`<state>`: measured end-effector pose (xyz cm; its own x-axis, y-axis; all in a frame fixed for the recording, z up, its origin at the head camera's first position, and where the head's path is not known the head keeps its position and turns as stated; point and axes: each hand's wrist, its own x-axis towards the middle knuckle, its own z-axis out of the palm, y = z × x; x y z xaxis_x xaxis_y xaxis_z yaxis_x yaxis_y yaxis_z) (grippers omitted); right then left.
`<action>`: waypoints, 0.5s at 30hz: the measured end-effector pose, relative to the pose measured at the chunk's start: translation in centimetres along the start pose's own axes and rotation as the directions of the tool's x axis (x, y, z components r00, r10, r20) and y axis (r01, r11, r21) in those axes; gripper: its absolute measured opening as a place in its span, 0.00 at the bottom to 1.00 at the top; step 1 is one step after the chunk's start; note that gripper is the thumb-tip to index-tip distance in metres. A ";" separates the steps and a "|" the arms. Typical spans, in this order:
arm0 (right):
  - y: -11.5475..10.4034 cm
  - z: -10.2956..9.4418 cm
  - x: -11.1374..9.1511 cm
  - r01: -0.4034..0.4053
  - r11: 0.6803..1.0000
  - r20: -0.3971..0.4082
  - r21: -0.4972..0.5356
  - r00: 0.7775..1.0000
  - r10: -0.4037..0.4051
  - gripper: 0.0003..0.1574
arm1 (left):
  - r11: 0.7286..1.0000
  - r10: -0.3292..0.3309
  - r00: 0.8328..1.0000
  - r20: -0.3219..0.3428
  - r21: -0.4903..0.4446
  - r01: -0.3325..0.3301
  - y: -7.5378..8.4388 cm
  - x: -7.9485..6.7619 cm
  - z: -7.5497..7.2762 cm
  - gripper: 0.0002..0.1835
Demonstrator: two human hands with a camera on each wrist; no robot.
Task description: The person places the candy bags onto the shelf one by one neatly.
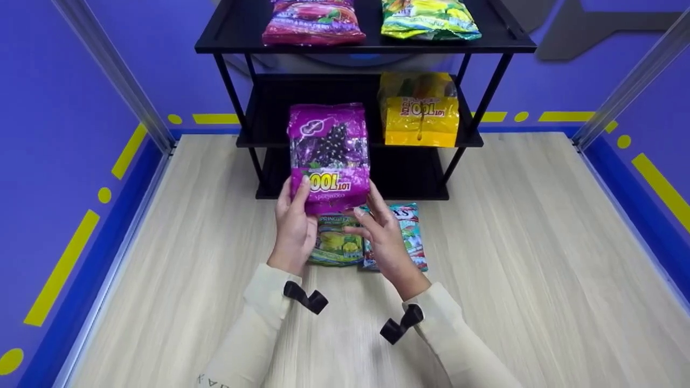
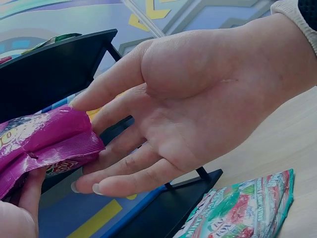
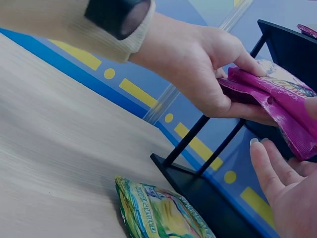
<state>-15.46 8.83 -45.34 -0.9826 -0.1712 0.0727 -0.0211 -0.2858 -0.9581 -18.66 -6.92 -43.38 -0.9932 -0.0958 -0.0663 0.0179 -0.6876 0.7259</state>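
A purple LOT 100 candy bag (image 1: 330, 156) is held up in front of the shelf's middle tier, its print upside down in the head view. My left hand (image 1: 295, 231) grips its lower left corner, thumb on the front and fingers underneath, as the right wrist view shows. At the bag's other lower corner is my right hand (image 1: 387, 242), fingers extended and palm turned toward the bag. In the left wrist view the right thumb meets the bag's edge. Below the hands, a green candy bag (image 1: 338, 242) and a teal-and-red candy bag (image 1: 412, 237) lie on the floor, partly covered.
A black three-tier shelf (image 1: 366, 49) stands ahead. Its top holds a pink candy bag (image 1: 314, 24) and a yellow-green candy bag (image 1: 429, 20). On the middle tier's right sits a yellow LOT 100 bag (image 1: 421, 121). Blue panels (image 1: 70, 108) flank the wood-look floor (image 1: 528, 242).
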 end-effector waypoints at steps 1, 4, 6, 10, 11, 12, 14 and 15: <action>0.0 0.1 0.0 0.003 1.000 0.002 -0.012 1.000 -0.003 0.39 | 1.000 0.001 1.000 -0.005 0.006 -0.001 0.1 0.0 0.1 0.18; 0.0 0.3 -0.1 0.001 0.999 0.004 -0.033 1.000 -0.001 0.38 | 0.999 -0.002 1.000 -0.012 0.039 0.003 0.3 0.2 0.2 0.17; -0.1 0.3 -0.1 -0.002 0.999 0.003 -0.043 1.000 0.002 0.39 | 0.998 -0.010 1.000 -0.012 0.059 0.011 0.5 0.1 0.2 0.19; -0.2 0.5 -0.1 0.006 0.999 0.008 -0.047 1.000 -0.006 0.40 | 0.998 -0.003 0.999 0.034 0.058 0.001 0.9 -0.4 0.2 0.22; -0.3 0.5 -0.1 0.013 0.999 0.011 -0.041 1.000 -0.012 0.40 | 0.999 0.006 0.999 0.054 0.052 -0.009 1.0 -0.5 0.1 0.23; -0.4 0.5 -0.1 0.021 0.999 0.016 -0.040 1.000 -0.021 0.40 | 0.999 0.017 0.997 0.077 0.042 -0.020 1.1 -0.7 0.1 0.24; -0.5 0.6 -0.1 0.029 0.999 0.018 -0.034 0.999 -0.029 0.40 | 0.999 0.038 0.991 0.130 0.019 -0.041 1.3 -0.9 0.0 0.27; -0.6 0.6 -0.1 0.034 0.999 0.020 -0.034 0.999 -0.033 0.40 | 0.999 0.047 0.987 0.152 0.006 -0.048 1.3 -1.0 -0.1 0.28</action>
<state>-15.24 8.45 -44.63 -0.9773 -0.1809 0.1100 -0.0605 -0.2593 -0.9639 -17.67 -7.77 -42.39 -0.9972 -0.0172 0.0729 0.0652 -0.6776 0.7325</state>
